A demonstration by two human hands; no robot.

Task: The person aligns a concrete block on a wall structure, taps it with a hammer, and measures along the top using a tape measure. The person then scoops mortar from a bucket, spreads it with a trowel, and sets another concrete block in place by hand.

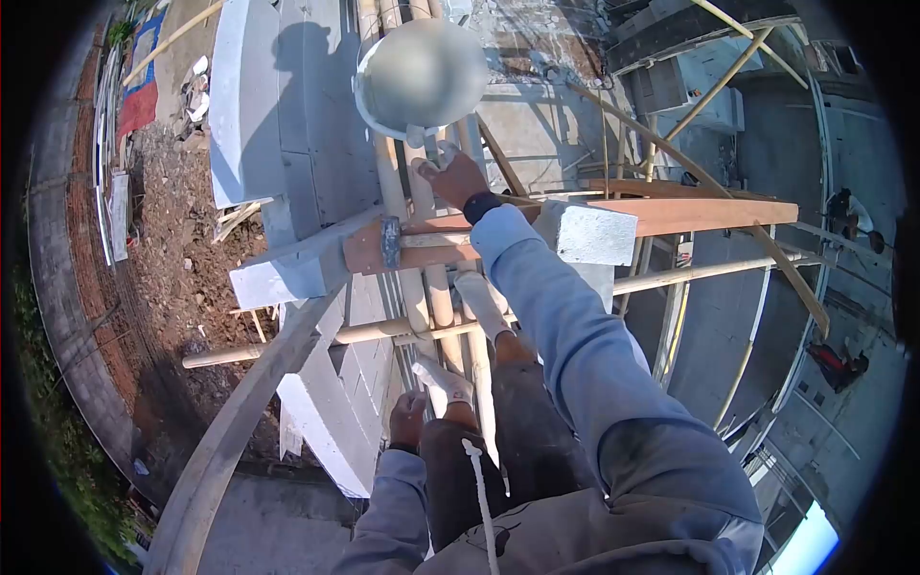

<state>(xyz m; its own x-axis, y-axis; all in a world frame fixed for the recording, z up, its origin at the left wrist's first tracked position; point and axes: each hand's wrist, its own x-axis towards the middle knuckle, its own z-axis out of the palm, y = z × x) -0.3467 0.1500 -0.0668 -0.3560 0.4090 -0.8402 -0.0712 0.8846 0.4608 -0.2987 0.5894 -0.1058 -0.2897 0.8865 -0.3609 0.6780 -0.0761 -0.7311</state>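
My right hand (450, 176) reaches forward over the bamboo poles (422, 201), its fingers bent at the near edge of a round pale bucket (422, 79). Whether the fingers grip anything there is too small to tell. My left hand (408, 419) is low beside my left knee, fingers curled, and what they hold, if anything, is hidden. Between the hands lies a reddish wooden beam (436, 240) with a grey band (390, 241) around it. My feet, in pale coverings, stand on the bamboo.
White block walls (331, 407) rise at the left, and a white block end (596, 237) is right of my forearm. A curved plank (225, 436) runs down the lower left. Bamboo braces (719, 84) cross at the right. Two people (848, 213) are far below on the right.
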